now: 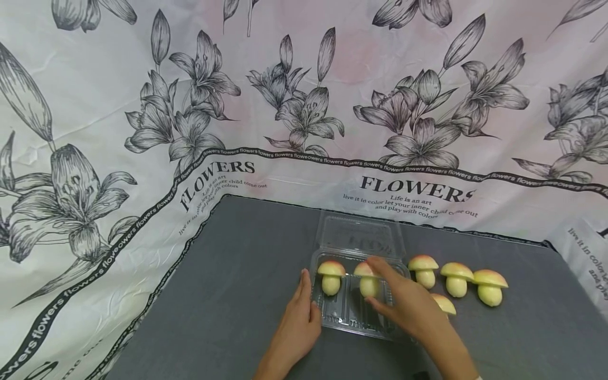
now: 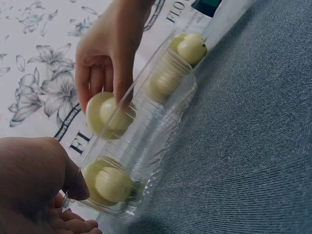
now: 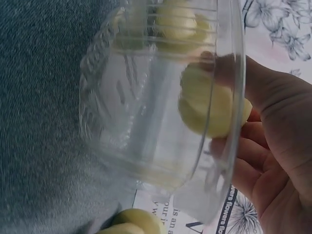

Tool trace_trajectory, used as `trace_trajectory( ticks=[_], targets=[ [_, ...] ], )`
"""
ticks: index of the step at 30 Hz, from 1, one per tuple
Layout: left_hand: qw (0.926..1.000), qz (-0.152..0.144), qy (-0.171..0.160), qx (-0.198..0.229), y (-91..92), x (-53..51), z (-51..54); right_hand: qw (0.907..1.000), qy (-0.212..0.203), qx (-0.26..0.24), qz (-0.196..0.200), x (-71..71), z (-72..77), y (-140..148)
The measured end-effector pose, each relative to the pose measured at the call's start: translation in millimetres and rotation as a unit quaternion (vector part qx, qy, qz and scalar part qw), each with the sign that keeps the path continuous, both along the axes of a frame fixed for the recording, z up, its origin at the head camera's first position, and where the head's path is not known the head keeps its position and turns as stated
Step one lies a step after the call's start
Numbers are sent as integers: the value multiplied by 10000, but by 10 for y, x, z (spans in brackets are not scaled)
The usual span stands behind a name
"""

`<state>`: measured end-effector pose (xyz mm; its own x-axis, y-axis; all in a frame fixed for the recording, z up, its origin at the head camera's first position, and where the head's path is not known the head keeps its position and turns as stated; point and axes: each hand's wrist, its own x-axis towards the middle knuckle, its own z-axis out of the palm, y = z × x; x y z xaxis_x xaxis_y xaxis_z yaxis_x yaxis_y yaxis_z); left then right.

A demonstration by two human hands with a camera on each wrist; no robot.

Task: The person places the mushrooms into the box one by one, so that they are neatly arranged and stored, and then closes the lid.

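Note:
An open clear plastic box (image 1: 351, 328) lies on the dark table, its lid (image 1: 358, 235) folded back. One mushroom-shaped piece (image 1: 331, 285) stands in its left part. The right hand (image 1: 410, 303) pinches a second mushroom-shaped piece (image 1: 369, 286) by its cap over the middle of the box; in the right wrist view this piece (image 3: 207, 105) sits between thumb and fingers of the right hand (image 3: 273, 141). My left hand (image 1: 296, 327) grips the box's left edge; in the left wrist view, the thumb of the left hand (image 2: 44, 180) lies over the rim.
Right of the box on the table (image 1: 228, 295) stand several more mushroom-shaped pieces (image 1: 457, 279), one partly hidden by the right forearm. A cloth printed with flowers (image 1: 304, 121) hangs behind and at the left. A small dark object (image 1: 420, 376) shows at the bottom edge.

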<state>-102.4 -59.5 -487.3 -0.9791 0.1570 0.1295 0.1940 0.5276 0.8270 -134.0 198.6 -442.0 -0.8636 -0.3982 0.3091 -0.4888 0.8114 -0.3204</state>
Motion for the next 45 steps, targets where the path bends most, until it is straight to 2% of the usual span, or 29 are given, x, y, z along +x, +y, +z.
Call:
trace_trajectory(
  ticks=[6,16,22,28,45],
  targets=[
    [10000,6,-78,15,-2,-5,1,9996,243,-58,98,-21,-48,-48],
    [10000,67,-32,-29,12,-2,-3,9995,263,104,-135,-42,-115,-103],
    [9999,98,94,35,7,11,-4,9988,435,178,-147,-70,-154,-147],
    [10000,82,-23,18,3,0,-13,9978,558,281,-237,-78,-197,-169],
    [10000,39,-21,81,1,6,-10,9973,464,441,-352,-83,-250,-215]
  ],
)
